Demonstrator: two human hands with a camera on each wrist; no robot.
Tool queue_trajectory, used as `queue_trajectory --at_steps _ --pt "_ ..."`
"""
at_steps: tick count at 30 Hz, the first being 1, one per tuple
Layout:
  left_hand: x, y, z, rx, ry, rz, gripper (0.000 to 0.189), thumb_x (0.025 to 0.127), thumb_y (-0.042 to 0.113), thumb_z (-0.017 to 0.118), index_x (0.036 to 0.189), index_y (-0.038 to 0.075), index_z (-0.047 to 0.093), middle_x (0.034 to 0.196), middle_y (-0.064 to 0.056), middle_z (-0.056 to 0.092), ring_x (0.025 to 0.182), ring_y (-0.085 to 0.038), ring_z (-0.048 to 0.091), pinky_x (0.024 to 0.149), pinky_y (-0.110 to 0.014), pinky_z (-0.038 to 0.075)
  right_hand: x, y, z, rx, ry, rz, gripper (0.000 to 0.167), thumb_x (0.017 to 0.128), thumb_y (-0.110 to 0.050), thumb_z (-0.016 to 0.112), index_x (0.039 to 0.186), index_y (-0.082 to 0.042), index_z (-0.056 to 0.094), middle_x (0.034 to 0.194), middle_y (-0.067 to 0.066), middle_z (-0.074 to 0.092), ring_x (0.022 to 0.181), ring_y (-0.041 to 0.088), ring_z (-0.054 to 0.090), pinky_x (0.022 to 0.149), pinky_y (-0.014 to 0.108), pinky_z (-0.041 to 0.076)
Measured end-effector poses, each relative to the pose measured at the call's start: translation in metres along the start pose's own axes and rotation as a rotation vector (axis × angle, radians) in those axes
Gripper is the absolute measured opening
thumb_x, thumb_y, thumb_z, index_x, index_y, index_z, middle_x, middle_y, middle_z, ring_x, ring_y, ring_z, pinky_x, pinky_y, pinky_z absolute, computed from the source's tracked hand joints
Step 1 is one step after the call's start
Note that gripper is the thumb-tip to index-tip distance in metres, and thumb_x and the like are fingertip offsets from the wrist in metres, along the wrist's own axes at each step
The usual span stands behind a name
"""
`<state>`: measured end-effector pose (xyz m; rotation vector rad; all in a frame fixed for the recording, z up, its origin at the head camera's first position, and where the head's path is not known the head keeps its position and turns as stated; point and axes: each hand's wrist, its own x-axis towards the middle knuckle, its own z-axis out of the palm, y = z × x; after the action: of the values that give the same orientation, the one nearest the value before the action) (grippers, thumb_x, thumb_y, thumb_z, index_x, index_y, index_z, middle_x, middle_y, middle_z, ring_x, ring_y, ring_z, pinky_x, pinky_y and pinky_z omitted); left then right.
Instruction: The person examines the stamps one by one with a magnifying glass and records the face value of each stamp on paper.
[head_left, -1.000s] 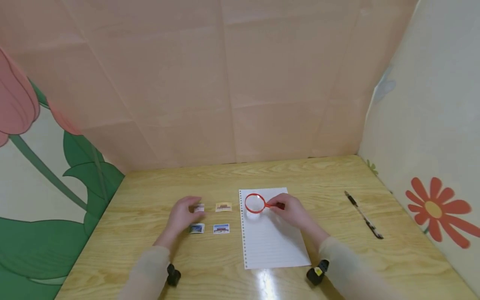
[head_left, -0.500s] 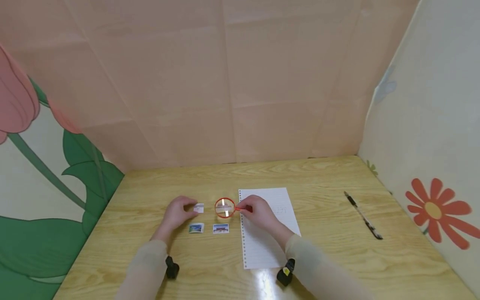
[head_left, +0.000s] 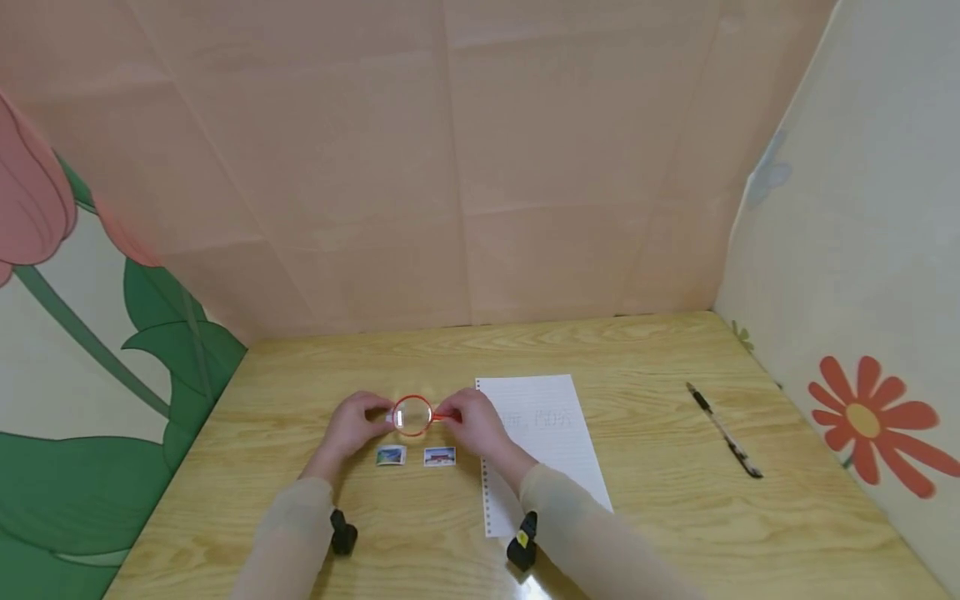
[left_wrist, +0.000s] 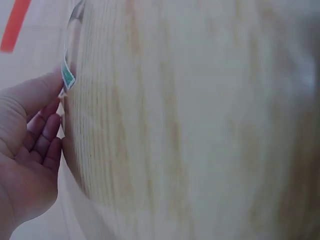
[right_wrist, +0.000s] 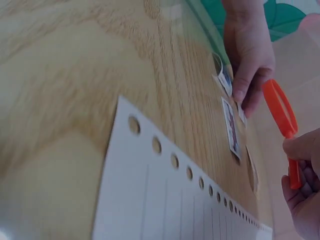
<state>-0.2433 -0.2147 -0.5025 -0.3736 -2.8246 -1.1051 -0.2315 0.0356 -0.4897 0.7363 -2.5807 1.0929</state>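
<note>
Between the thumb and index finger of my left hand point(head_left: 350, 429) is a small whitish stamp point(right_wrist: 242, 114), pinched near the tabletop at its edges. My right hand point(head_left: 476, 421) grips the red handle of a magnifying glass point(head_left: 412, 416). Its round lens, raised above the table, covers most of that stamp in the head view. Just nearer lie a blue-green stamp point(head_left: 391, 455) with a curled edge and a stamp with a red building point(head_left: 439, 456). Another stamp point(right_wrist: 252, 170) lies at the right, hidden in the head view by the right hand and lens.
A punched, lined sheet of paper point(head_left: 551, 442) with faint handwriting lies under the right forearm. Farther right is a black-and-clear pen point(head_left: 723, 429). A pink backdrop point(head_left: 465, 167) closes off the back of the wooden table point(head_left: 637, 367), with painted panels on both sides.
My right hand has carried the magnifying glass leftward from above the paper, past the upper right stamp, to the stamp at the left hand. The left hand has hardly moved.
</note>
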Motion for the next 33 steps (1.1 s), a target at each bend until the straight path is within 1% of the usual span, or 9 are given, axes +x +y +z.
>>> queue_trajectory --at_steps 4,8,10,13,17,23,28,33 --pt "0.0 0.0 -0.001 -0.03 0.001 -0.014 0.03 0.079 0.007 0.082 0.107 0.0 0.074 0.109 -0.014 0.066 0.108 -0.034 0.059 0.1 -0.052 0.044 0.004 -0.005 0.01 -0.022 -0.003 0.007 0.008 0.083 -0.003 0.076 0.085 -0.01 0.076 0.081 -0.001 0.066 0.081 0.016 0.058 0.077 0.033 0.05" --pt "0.001 -0.002 0.0 -0.042 0.011 -0.013 0.033 0.075 -0.001 0.081 0.107 -0.003 0.073 0.109 -0.017 0.066 0.108 -0.036 0.059 0.101 -0.052 0.044 0.007 -0.009 0.017 -0.049 -0.009 0.015 0.012 0.082 0.0 0.072 0.087 -0.01 0.076 0.084 0.0 0.067 0.084 0.018 0.06 0.081 0.033 0.05" --pt "0.001 -0.002 0.0 -0.037 0.014 0.002 0.034 0.073 -0.001 0.082 0.106 -0.005 0.073 0.108 -0.018 0.066 0.107 -0.037 0.059 0.099 -0.053 0.045 0.008 -0.011 0.019 -0.06 -0.006 0.013 0.013 0.082 0.0 0.071 0.087 -0.01 0.076 0.085 0.0 0.068 0.086 0.019 0.061 0.084 0.035 0.05" --pt "0.001 -0.003 0.0 -0.033 0.018 0.006 0.035 0.071 0.0 0.084 0.104 -0.005 0.073 0.107 -0.018 0.066 0.106 -0.037 0.059 0.099 -0.052 0.045 0.01 -0.013 0.021 -0.066 -0.009 0.017 0.013 0.082 0.0 0.071 0.088 -0.011 0.076 0.087 0.0 0.068 0.088 0.02 0.06 0.086 0.036 0.049" --pt "0.002 -0.004 -0.001 -0.034 0.019 0.001 0.035 0.071 0.002 0.086 0.102 -0.005 0.073 0.107 -0.017 0.067 0.106 -0.036 0.059 0.099 -0.051 0.045 0.011 -0.015 0.023 -0.076 -0.011 0.022 0.012 0.082 -0.001 0.073 0.088 -0.011 0.076 0.088 -0.001 0.067 0.087 0.019 0.059 0.084 0.034 0.05" --pt "0.001 -0.003 -0.002 -0.032 0.017 0.01 0.035 0.069 0.004 0.088 0.099 -0.005 0.073 0.104 -0.017 0.067 0.103 -0.036 0.06 0.097 -0.052 0.046 0.011 -0.018 0.024 -0.09 0.016 0.006 0.012 0.08 -0.001 0.074 0.086 -0.012 0.076 0.086 0.0 0.066 0.085 0.02 0.06 0.08 0.034 0.05" --pt "0.001 -0.001 -0.004 -0.036 0.001 -0.016 0.037 0.071 0.004 0.087 0.103 -0.005 0.073 0.107 -0.016 0.067 0.106 -0.035 0.059 0.099 -0.051 0.045 0.011 -0.018 0.024 -0.098 -0.01 0.048 0.012 0.082 -0.003 0.073 0.088 -0.012 0.076 0.089 0.0 0.066 0.088 0.02 0.059 0.082 0.033 0.05" --pt "0.002 -0.001 -0.004 -0.031 -0.013 -0.042 0.038 0.072 0.002 0.086 0.106 -0.005 0.072 0.11 -0.016 0.066 0.108 -0.035 0.059 0.1 -0.051 0.044 0.01 -0.018 0.024 -0.082 -0.035 0.097 0.012 0.084 -0.003 0.073 0.091 -0.012 0.076 0.092 -0.001 0.065 0.091 0.019 0.058 0.084 0.034 0.05"
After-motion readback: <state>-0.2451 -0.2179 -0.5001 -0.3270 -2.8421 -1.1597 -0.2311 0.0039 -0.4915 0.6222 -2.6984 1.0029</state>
